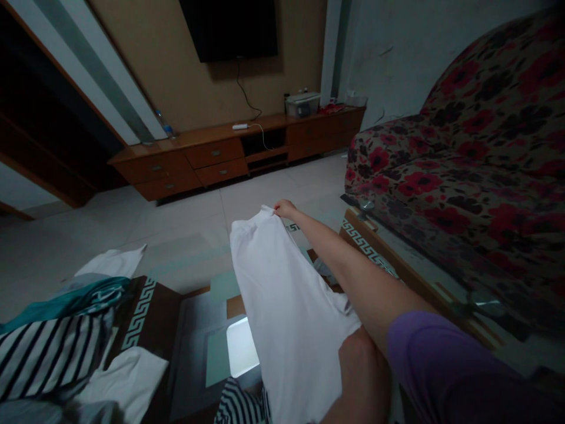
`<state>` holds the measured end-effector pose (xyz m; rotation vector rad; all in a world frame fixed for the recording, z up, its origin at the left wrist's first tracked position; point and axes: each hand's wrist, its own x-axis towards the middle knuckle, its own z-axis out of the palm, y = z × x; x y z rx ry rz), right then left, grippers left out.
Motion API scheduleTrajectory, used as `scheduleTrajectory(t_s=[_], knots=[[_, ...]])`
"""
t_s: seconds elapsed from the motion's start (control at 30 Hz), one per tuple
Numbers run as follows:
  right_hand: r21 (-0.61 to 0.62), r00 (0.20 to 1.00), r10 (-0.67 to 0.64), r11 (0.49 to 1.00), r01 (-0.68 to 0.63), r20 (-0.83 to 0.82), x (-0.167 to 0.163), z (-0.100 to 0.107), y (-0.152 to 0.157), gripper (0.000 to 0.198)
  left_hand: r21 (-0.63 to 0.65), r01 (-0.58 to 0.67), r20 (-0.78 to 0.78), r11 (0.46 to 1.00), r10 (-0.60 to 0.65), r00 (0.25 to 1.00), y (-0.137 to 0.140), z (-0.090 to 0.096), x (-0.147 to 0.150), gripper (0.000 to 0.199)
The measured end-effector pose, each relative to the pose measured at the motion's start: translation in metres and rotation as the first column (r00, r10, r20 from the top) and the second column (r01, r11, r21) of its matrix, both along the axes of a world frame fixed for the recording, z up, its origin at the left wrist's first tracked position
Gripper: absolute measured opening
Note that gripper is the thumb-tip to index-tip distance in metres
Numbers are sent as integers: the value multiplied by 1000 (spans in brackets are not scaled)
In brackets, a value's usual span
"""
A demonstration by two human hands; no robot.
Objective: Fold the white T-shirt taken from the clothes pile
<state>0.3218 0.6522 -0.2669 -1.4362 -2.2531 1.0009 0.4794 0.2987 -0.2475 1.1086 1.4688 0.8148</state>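
Observation:
My right hand [285, 207] is stretched forward and pinches the far edge of a white garment [282, 294]. The garment hangs stretched out over a glass-topped table [194, 318] with a Greek-key border. My left hand [359, 371] is low at the bottom of the view, closed against the near end of the same garment; its fingers are mostly hidden. A purple sleeve [445, 371] covers my right upper arm.
A pile of clothes [62, 347], striped, teal and white, lies on the table's left side. More striped cloth [241, 406] sits at the bottom edge. A floral sofa [477, 153] stands to the right. A wooden TV cabinet [229, 156] runs along the back wall.

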Motion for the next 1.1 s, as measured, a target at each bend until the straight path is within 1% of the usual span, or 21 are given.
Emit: scheduleTrajectory(t_s=[0.1, 0.17, 0.23, 0.33, 0.4, 0.43, 0.5, 0.53, 0.6, 0.7, 0.73, 0.77, 0.83, 0.87, 0.93, 0.97, 1.0, 1.1], knots=[[56, 998, -26, 998, 23, 64, -1, -14, -1, 20, -102, 86, -125, 991, -98, 987, 12, 8, 3, 40], [75, 996, -27, 997, 21, 82, 1, -18, -4, 23, -101, 135, -152, 986, -149, 977, 14, 10, 3, 39], [85, 996, -17, 996, 9, 86, 7, -17, -7, 28, -90, 186, -218, 978, -202, 955, 14, 5, 4, 40], [86, 997, 11, 996, -18, 82, 31, -4, -15, 35, -65, 278, -358, 958, -282, 890, 9, -8, 9, 40], [75, 996, 34, 996, -40, 81, 59, 9, -24, 35, -10, 327, -420, 945, -300, 856, 4, -12, 12, 43], [67, 996, 45, 996, -51, 82, 76, 15, -30, 34, 23, 343, -431, 939, -300, 851, 1, -12, 12, 51], [47, 994, 64, 997, -68, 86, 116, 27, -48, 30, 79, 386, -426, 919, -319, 847, -7, -9, 8, 64], [34, 993, 81, 996, -85, 87, 139, 31, -60, 27, 107, 412, -423, 905, -334, 842, -12, -6, 4, 64], [-24, 984, 157, 988, -155, 79, 185, 35, -89, 21, 187, 447, -437, 875, -333, 836, -23, -1, -11, 53], [-133, 949, 315, 941, -310, 20, 242, 28, -144, 25, 283, 431, -509, 857, -247, 825, -43, 1, -38, 38], [-139, 942, 337, 933, -333, -1, 254, 23, -163, 30, 290, 428, -536, 856, -225, 814, -51, 1, -46, 36], [-114, 943, 333, 936, -333, -11, 262, 19, -182, 36, 287, 436, -564, 853, -217, 797, -59, 1, -52, 35], [13, 956, 294, 956, -294, -4, 266, 11, -214, 45, 265, 478, -620, 838, -232, 750, -78, 2, -58, 35], [93, 965, 263, 960, -262, 1, 264, 9, -228, 43, 253, 504, -646, 826, -244, 723, -88, 3, -57, 37], [217, 980, 197, 957, -190, -10, 255, 8, -246, 27, 228, 550, -693, 803, -263, 671, -111, 7, -50, 42], [246, 987, 159, 958, -148, -28, 250, 10, -251, 21, 212, 566, -714, 797, -269, 646, -122, 9, -44, 46], [248, 992, 116, 964, -100, -50, 246, 12, -254, 19, 194, 575, -733, 795, -272, 623, -133, 11, -38, 48], [174, 998, 5, 985, 5, -55, 241, 18, -255, 24, 122, 565, -780, 816, -273, 563, -159, 11, -22, 51]])
